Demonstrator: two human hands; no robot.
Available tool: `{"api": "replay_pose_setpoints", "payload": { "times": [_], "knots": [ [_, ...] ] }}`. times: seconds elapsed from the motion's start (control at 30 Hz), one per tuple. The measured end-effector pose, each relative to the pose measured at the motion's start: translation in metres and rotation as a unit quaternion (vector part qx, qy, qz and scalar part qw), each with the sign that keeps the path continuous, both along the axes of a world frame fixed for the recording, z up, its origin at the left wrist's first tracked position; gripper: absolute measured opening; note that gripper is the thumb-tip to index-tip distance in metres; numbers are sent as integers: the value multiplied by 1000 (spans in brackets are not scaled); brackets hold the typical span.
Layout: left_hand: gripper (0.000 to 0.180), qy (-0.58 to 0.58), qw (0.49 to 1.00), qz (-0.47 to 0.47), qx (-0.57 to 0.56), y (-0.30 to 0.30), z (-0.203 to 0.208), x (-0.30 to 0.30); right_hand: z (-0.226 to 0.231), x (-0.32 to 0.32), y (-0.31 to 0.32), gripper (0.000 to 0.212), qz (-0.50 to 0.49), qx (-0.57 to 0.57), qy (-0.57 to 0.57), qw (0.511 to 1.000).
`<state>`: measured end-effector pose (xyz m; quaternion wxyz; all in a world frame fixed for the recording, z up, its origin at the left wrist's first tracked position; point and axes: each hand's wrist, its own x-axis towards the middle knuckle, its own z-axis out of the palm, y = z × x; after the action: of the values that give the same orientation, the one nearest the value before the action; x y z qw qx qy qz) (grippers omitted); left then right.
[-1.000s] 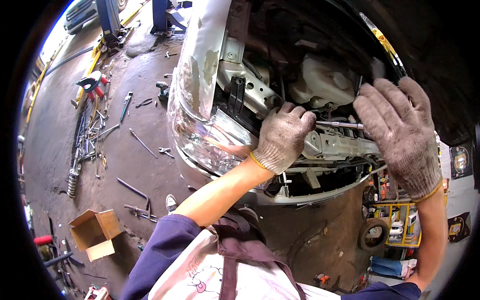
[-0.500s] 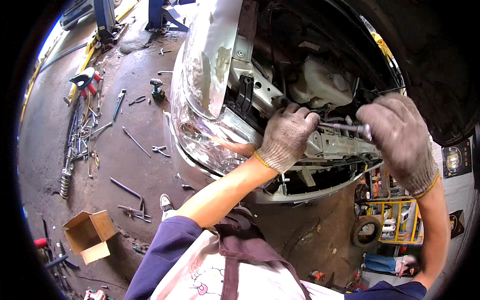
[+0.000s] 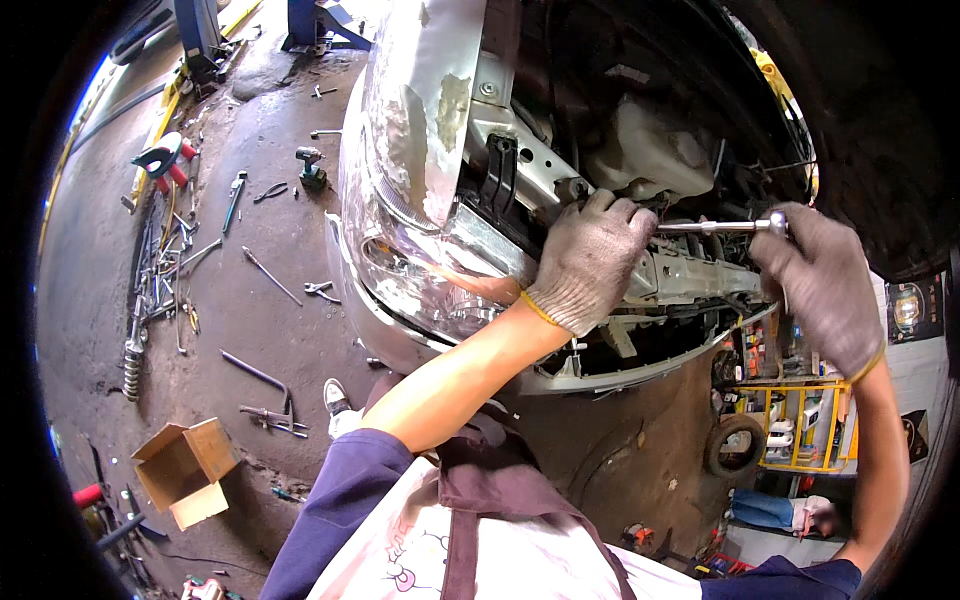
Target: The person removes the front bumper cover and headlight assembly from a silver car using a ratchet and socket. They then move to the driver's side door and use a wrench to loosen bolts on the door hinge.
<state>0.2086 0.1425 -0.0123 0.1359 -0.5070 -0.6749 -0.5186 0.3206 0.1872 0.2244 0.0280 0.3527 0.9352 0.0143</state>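
A chrome socket extension bar (image 3: 705, 227) lies level across the open front of a car. My left hand (image 3: 598, 255), in a grey knit glove, closes round its left end beside the metal front crossmember (image 3: 530, 165); the socket end is hidden behind my fingers. At the bar's right end is the round head of a ratchet wrench (image 3: 778, 222). My gloved right hand (image 3: 825, 285) is curled round the wrench, its handle hidden by the palm. Below my left hand sits the headlight (image 3: 440, 285), next to a scraped silver fender (image 3: 420, 120).
A white plastic reservoir (image 3: 655, 150) sits deeper in the engine bay. On the floor to the left lie a cordless drill (image 3: 311, 170), pliers (image 3: 270, 191), a long heap of tools and an open cardboard box (image 3: 185, 470). A tyre (image 3: 735, 445) and yellow rack (image 3: 800, 430) stand at right; a person is beyond.
My right hand has shifted slightly right and down, and the bar's right end has risen, so it now lies nearly level. My left hand has moved a little right, still closed.
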Motion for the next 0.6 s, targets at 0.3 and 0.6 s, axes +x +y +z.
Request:
{"api": "replay_pose_setpoints", "payload": {
  "times": [0.3, 0.6],
  "knots": [
    [25, 15, 999, -26, 12, 1, 2, 2, 7, 7, 4, 32, 442, 277, -34, 853],
    [29, -3, 999, -17, 27, -2, 1, -2, 8, -10, 4, 24, 385, 205, -30, 899]
  ]
}}
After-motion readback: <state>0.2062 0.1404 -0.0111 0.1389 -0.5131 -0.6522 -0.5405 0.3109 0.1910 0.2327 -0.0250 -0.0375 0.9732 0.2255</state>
